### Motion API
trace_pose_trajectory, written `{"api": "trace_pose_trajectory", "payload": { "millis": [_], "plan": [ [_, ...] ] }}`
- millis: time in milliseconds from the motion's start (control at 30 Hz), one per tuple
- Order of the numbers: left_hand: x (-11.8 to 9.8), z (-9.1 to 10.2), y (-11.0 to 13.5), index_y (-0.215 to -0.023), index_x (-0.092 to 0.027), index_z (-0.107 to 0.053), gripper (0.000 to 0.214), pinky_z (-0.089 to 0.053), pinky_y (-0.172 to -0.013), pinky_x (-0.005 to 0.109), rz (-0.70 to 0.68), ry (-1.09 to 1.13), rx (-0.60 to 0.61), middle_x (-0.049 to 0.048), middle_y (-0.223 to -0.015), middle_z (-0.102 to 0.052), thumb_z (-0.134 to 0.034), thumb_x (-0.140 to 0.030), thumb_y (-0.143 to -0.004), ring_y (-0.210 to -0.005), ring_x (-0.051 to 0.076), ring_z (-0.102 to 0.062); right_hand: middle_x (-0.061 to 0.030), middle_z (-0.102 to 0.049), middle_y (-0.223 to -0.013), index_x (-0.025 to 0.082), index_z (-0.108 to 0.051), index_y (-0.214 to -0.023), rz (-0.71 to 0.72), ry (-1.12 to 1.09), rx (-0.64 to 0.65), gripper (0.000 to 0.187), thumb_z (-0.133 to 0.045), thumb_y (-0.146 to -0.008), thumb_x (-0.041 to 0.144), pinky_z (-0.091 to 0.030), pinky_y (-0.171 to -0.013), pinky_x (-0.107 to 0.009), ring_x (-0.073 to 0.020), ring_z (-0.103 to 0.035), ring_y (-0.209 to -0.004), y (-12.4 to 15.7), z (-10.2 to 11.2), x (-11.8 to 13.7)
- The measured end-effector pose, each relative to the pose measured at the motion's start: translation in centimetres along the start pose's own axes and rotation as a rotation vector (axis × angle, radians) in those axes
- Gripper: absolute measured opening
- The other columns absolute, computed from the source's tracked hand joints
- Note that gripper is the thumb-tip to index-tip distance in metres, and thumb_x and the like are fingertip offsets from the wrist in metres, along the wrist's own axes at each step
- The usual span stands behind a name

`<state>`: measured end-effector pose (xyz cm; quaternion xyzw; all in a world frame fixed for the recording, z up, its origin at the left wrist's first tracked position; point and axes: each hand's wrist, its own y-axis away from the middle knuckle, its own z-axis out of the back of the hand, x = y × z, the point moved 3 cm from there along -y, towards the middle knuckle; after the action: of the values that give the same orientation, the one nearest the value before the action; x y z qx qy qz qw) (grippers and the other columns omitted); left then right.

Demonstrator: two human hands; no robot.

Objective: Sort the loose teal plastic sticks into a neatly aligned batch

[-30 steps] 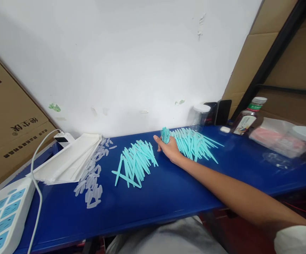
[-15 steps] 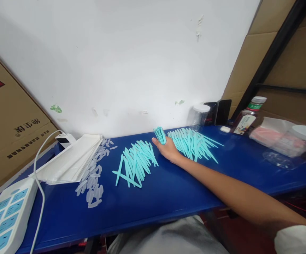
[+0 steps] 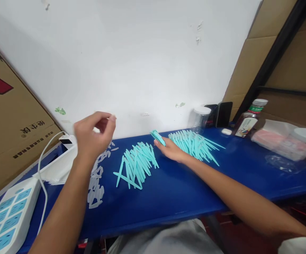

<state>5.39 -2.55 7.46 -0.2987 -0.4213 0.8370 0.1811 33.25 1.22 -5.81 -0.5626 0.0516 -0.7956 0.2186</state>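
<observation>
My right hand (image 3: 170, 149) is closed round a bundle of slim teal eyebrow razors (image 3: 157, 137), their ends sticking out past the thumb. Just right of it a fanned pile of the same razors (image 3: 192, 143) lies on the blue table (image 3: 174, 197), and a second pile (image 3: 137, 163) spreads out to its left. My left hand (image 3: 93, 134) is raised above the left side, thumb and fingertips brought together in a pinch; what they hold, if anything, is too small to make out. Beneath it lie loose translucent caps (image 3: 96, 194), partly hidden by the forearm.
White paper sleeves (image 3: 59, 169) lie behind my left arm. A power strip (image 3: 10, 215) with a white cable (image 3: 42, 197) occupies the left edge. At the right are a clear jar (image 3: 200, 120), phones (image 3: 224, 114), a bottle (image 3: 249, 118) and a pink-filled packet (image 3: 277, 139).
My left hand has come into view from the lower left and risen over the caps and sleeves. The bundle in my right hand has tilted over to a flatter angle.
</observation>
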Motion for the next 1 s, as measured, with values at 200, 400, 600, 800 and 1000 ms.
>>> {"api": "trace_pose_trajectory", "payload": {
  "millis": [200, 400, 600, 800, 1000],
  "plan": [
    [11.3, -5.7, 2.0, -0.1, -0.019, -0.077, 0.028, -0.05, -0.078, 0.032, 0.132, -0.312, 0.794, 0.008, -0.095, -0.076, -0.068, -0.038, -0.082, -0.086, 0.025, -0.07, 0.0055, -0.043, -0.065, 0.02, -0.051, -0.086, -0.068, -0.052, 0.125, 0.048, -0.057, -0.09, 0.067, -0.036, -0.05, -0.023, -0.0115, -0.041, -0.057, 0.2, -0.1, -0.9],
    [15.0, -6.9, 5.4, -0.079, -0.021, -0.07, 0.021, -0.047, -0.075, 0.033, 0.168, -0.351, 0.876, 0.0091, -0.085, -0.074, -0.065, -0.041, -0.083, -0.082, 0.026, -0.067, 0.0056, -0.048, -0.063, 0.019, -0.055, -0.093, -0.153, -0.156, 0.404, 0.047, -0.059, -0.092, 0.066, -0.031, -0.035, -0.02, -0.0089, -0.043, -0.044, 0.9, -0.9, -1.1],
    [15.2, -7.3, 6.7, -0.087, -0.019, -0.063, 0.023, -0.045, -0.088, 0.039, 0.122, -0.356, 0.81, 0.0149, -0.098, -0.069, -0.055, -0.039, -0.092, -0.096, 0.03, -0.063, 0.0036, -0.053, -0.063, 0.016, -0.063, -0.093, -0.192, -0.185, 0.442, 0.048, -0.064, -0.09, 0.064, -0.03, -0.037, -0.019, -0.0079, -0.043, -0.044, 1.4, -0.9, 0.0],
    [15.0, -7.7, 7.6, -0.091, -0.019, -0.058, 0.025, -0.044, -0.09, 0.041, 0.099, -0.318, 0.766, 0.0155, -0.099, -0.066, -0.046, -0.039, -0.098, -0.097, 0.03, -0.059, 0.0033, -0.053, -0.056, 0.016, -0.065, -0.084, -0.153, -0.12, 0.433, 0.056, -0.056, -0.091, 0.071, -0.035, -0.044, -0.021, -0.009, -0.045, -0.045, 1.6, -0.9, 1.1],
    [13.8, -8.2, 7.7, -0.095, -0.021, -0.053, 0.026, -0.044, -0.076, 0.038, 0.117, -0.239, 0.705, 0.0108, -0.09, -0.066, -0.036, -0.04, -0.102, -0.082, 0.028, -0.061, 0.0024, -0.054, -0.054, 0.016, -0.065, -0.082, -0.142, -0.063, 0.418, 0.058, -0.055, -0.091, 0.072, -0.039, -0.05, -0.023, -0.0102, -0.048, -0.047, 1.5, -0.8, 1.3]
  ]
}}
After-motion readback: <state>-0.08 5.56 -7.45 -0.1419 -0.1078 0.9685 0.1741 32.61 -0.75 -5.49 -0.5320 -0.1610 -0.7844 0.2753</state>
